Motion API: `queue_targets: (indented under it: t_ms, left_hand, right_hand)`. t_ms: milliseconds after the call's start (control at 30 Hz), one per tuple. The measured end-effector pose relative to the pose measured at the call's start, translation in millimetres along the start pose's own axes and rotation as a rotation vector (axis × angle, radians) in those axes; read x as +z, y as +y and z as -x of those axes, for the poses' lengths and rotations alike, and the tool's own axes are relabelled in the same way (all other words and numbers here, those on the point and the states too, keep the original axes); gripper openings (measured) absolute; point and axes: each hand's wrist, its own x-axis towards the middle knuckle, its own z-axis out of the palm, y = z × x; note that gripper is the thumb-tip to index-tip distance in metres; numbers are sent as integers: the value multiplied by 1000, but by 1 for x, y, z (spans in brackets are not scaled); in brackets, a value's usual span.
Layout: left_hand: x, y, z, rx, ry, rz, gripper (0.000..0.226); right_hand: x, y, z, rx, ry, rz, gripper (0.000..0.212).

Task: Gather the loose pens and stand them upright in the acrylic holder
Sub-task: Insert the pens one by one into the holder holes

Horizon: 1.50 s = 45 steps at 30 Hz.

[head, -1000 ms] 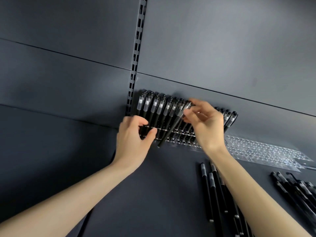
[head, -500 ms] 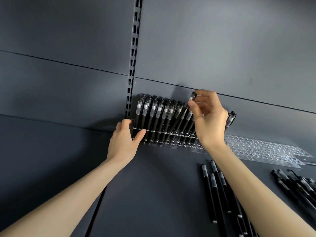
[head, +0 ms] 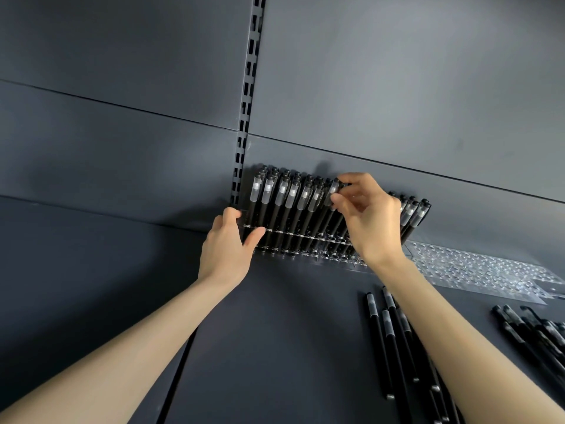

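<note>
On matte shelf (head: 275, 332), clear acrylic holder (head: 305, 237), right hand (head: 371, 223) pinching black pen (head: 334, 188)

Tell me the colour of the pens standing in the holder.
Black pens, each with a frosted clear band near the top; head view.

No text, brand, number or sign can be read. The pale bands on the pens (head: 284, 194) standing in the acrylic holder (head: 301, 236) are too small and blurred to show print. The loose pens (head: 386, 338) near the right edge of the shelf (head: 275, 332) are equally illegible.
</note>
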Motion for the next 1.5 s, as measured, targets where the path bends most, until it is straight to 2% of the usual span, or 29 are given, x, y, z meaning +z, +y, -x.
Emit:
queue_targets:
  t_ms: [167,600,767,867,1000,1167,1367,1500]
  left_hand:
    - [-1,1,1,-5,-3,1,51]
    - [-3,6,3,-68,-15,-23,53]
    - [-6,19,23,-128,-7,-16,58]
    - [-10,31,42,-120,-18,-45,50]
    - [-4,56,79,-60,-172,-101,37]
    - [25,103,132,5,-337,-153,39]
    - [60,136,167,52,-329,-352,53]
    - [72,142,170,-14,-322,-350,53]
  right_hand:
    - [1,0,0,14,-78,52,21]
    - [-2,0,10,46,-63,76,27]
    - [-14,3,24,76,-72,55,17]
    - [-31,10,33,103,-109,45,10]
    - [-62,23,51,117,-222,60,8]
    - [-104,50,79,106,-431,89,11]
    - [-127,75,105,20,-767,292,42]
    - [-128,83,113,47,-844,303,47]
